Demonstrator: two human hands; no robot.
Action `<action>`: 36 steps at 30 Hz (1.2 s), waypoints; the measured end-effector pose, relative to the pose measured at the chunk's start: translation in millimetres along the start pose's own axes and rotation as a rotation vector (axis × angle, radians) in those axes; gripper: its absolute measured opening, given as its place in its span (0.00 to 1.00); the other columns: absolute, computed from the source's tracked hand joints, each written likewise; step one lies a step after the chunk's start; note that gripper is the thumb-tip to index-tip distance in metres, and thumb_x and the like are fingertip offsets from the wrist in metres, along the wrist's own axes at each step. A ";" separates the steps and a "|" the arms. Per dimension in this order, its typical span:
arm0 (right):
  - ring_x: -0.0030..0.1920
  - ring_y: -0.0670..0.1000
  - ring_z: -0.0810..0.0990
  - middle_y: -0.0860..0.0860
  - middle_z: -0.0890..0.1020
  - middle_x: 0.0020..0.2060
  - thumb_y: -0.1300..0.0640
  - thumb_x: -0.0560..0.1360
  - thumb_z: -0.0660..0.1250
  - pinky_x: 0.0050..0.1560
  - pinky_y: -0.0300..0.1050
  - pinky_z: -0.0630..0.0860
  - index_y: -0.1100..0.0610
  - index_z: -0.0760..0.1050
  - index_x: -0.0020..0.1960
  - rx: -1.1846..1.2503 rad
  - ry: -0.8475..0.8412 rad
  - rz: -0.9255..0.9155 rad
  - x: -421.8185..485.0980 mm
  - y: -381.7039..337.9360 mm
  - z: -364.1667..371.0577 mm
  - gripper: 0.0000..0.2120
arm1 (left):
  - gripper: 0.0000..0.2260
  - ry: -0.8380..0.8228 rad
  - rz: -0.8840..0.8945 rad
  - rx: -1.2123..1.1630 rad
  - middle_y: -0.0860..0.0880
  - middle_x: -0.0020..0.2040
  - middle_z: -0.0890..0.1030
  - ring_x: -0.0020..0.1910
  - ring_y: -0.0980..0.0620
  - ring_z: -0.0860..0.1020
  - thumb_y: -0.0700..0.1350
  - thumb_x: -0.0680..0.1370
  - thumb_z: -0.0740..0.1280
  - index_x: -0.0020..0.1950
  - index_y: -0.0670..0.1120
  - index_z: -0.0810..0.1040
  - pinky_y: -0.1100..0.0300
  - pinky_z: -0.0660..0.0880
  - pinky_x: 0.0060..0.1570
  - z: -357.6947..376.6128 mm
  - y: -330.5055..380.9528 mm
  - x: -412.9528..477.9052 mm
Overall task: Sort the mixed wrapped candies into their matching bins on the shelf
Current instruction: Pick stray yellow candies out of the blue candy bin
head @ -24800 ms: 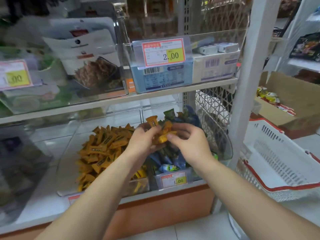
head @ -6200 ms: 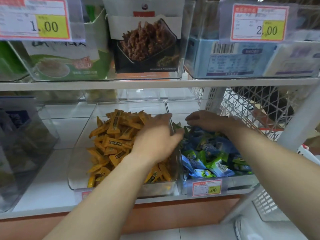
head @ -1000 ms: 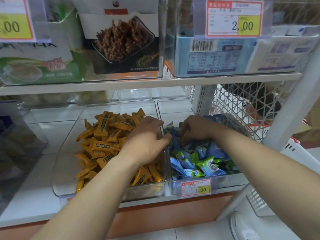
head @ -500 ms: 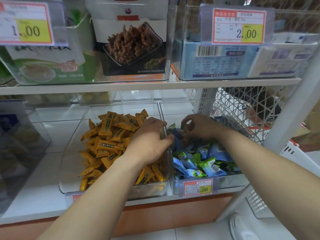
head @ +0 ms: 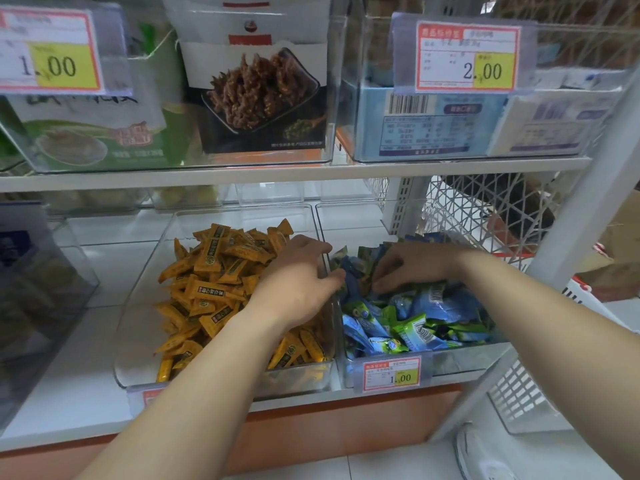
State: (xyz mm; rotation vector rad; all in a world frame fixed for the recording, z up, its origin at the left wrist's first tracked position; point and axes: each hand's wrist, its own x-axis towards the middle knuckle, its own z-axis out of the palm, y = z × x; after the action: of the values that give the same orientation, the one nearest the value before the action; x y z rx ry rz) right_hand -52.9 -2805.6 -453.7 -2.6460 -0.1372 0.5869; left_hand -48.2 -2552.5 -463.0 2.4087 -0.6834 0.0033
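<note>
The left bin [head: 138, 327] and right bin [head: 460, 362] are clear, glossy hard plastic, and the orange candies [head: 214, 271] and blue candies [head: 415, 317] wear shiny, crinkled film (the blue ones catch more glare). The shelf [head: 79, 403] looks smooth, white and faintly glossy, and the tag [head: 393, 374] is matt paper behind a clear plastic sleeve. The basket [head: 519, 393] is white slotted plastic, and the floor [head: 294, 469] is glossy pale tile.

My left hand [head: 298, 277] lies palm down on the orange candies [head: 214, 282], at the right wall of their clear bin [head: 138, 341]. My right hand [head: 412, 268] curls its fingers [head: 389, 264] into the blue and green candies [head: 415, 323] in the neighbouring bin [head: 467, 362]; what they grip is hidden.
</note>
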 end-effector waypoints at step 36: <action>0.32 0.54 0.85 0.55 0.86 0.42 0.55 0.78 0.71 0.32 0.43 0.81 0.56 0.76 0.50 0.785 0.609 -0.205 -22.8 -85.0 17.3 0.06 | 0.07 0.310 -0.279 -1.115 0.41 0.47 0.85 0.40 0.48 0.86 0.35 0.78 0.69 0.48 0.47 0.83 0.63 0.81 0.40 -12.1 19.0 -0.4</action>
State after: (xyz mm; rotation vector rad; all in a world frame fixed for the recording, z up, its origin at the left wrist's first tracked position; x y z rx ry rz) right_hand -81.2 -2726.2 -423.1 -1.8943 0.0109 -0.2226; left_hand -55.6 -2558.1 -442.5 1.3530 -0.1069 -0.0924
